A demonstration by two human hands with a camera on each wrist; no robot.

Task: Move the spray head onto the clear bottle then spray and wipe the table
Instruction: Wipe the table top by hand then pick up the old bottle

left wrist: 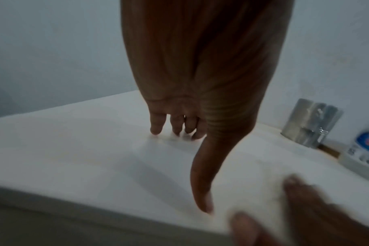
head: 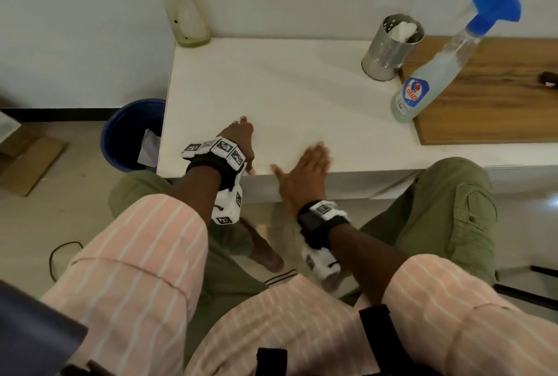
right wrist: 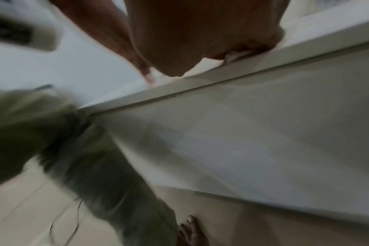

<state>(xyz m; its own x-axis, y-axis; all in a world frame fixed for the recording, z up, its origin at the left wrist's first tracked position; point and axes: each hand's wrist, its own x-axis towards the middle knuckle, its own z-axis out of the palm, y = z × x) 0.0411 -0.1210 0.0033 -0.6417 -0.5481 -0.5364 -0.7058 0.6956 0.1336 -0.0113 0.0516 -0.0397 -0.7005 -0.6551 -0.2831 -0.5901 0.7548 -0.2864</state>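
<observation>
The clear bottle [head: 434, 73] with a blue and white label stands at the right of the white table [head: 271, 82], its base on the edge of a wooden board; the blue spray head [head: 495, 7] sits on its neck. My left hand [head: 238, 137] rests near the front left corner, straight fingertips [left wrist: 156, 128] touching the top, holding nothing. My right hand [head: 308, 170] lies flat at the front edge. It presses a white tissue [right wrist: 236, 56], mostly hidden under the palm. Both hands are far from the bottle.
A perforated metal cup [head: 389, 46] with white tissue in it stands beside the bottle. The wooden board [head: 498, 110] covers the table's right part. A pale empty bottle [head: 188, 22] leans at the back left wall. A blue bin [head: 133, 134] stands on the floor, left.
</observation>
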